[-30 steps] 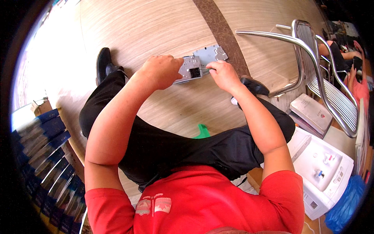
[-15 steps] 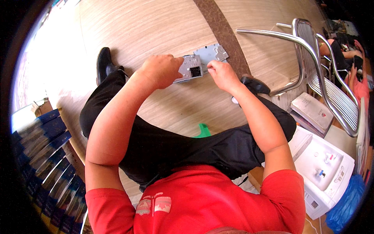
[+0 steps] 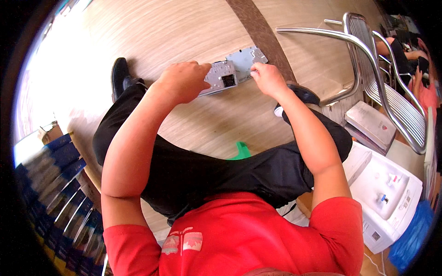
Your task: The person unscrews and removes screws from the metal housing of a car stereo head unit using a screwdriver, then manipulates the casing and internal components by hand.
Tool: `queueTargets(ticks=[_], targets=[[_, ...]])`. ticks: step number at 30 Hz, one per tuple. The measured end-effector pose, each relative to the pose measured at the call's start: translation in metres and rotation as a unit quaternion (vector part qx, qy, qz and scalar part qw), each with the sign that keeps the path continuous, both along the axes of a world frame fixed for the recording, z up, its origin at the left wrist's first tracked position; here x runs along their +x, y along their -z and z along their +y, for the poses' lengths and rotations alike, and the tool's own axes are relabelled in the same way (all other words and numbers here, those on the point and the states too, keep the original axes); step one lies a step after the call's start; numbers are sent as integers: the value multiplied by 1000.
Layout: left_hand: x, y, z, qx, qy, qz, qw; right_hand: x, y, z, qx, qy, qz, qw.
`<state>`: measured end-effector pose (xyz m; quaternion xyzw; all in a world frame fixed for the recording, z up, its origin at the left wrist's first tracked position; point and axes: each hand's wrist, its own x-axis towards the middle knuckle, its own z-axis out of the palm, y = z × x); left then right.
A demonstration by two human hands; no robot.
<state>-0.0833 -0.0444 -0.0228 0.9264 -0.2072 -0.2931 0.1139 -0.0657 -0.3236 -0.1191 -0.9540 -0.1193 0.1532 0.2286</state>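
Observation:
A silver metal electronic unit (image 3: 219, 72) with a dark square opening lies on the floor between my feet. A flat grey plate (image 3: 240, 57) with a raised stamped section adjoins its upper right. My left hand (image 3: 182, 80) has its fingers curled at the unit's left end, gripping it. My right hand (image 3: 269, 80) is pinched at the right of the unit, just below the plate; what its fingertips hold is too small to make out.
A steel chair (image 3: 391, 106) stands at right, with another person's legs (image 3: 400, 57) beyond. Below are papers (image 3: 370, 122), a white water dispenser (image 3: 375, 202) and blue plastic (image 3: 410, 234). A green plastic object (image 3: 241, 154) lies between my legs. Dark blue boxes (image 3: 50, 184) line the lower left.
My right hand has moved slightly up and right, away from the unit's dark opening. My left hand stays at the left end. The whole view has shifted a little.

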Motion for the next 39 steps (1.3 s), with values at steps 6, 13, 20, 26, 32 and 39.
queueTargets(ticks=[6,13,20,26,32,39], targets=[[1,-1,0,-1,-2,-9,1000,25,49,-61,-93,65,28,993],[7,-7,-4,11,-8,2,1000,19,176,-155,-247,28,101,963],[8,10,7,5,-29,-22,999,23,254,-126,-134,184,102,968],[34,15,9,33,-61,47,996,60,272,-95,-51,299,39,952],[44,26,2,34,-48,75,995,71,277,-91,-65,317,49,945],[36,21,8,46,-62,72,994,66,241,-80,-43,317,-14,947]])
